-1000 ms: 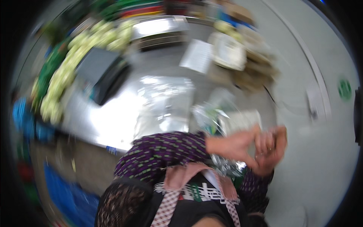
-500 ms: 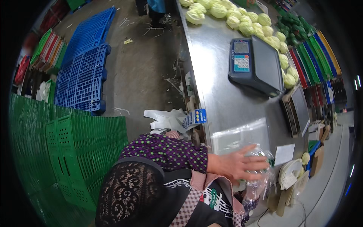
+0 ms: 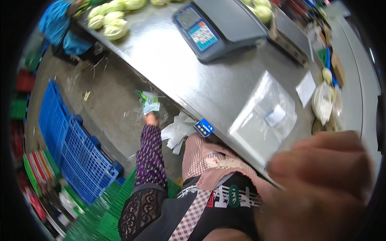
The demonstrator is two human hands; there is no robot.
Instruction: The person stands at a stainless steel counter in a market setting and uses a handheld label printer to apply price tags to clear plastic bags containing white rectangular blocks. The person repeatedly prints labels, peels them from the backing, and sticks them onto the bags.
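My left hand (image 3: 150,118), at the end of a purple sleeve with green dots, reaches out past the table's near edge. It is closed on a crumpled clear plastic bag (image 3: 150,105) with green and pale blue patches, above the floor. Big and blurred, my right hand (image 3: 321,170) is raised close to the camera at the lower right. Its fingers are curled in, and whatever they hold, if anything, is hidden. A stack of flat clear plastic bags (image 3: 257,128) lies on the metal table (image 3: 157,60), left of that hand.
On the table stand a dark scale (image 3: 217,30), a box-like device (image 3: 287,38) and pale green cabbages (image 3: 115,29). A white paper (image 3: 305,89) lies to the right. Blue pallets (image 3: 76,148) and green crates (image 3: 110,211) are at left. A person in blue (image 3: 60,26) stands far left.
My left hand has swung from the bags on the table out to the left, carrying a plastic bag. My right hand has risen from the table toward the camera. The view has turned.
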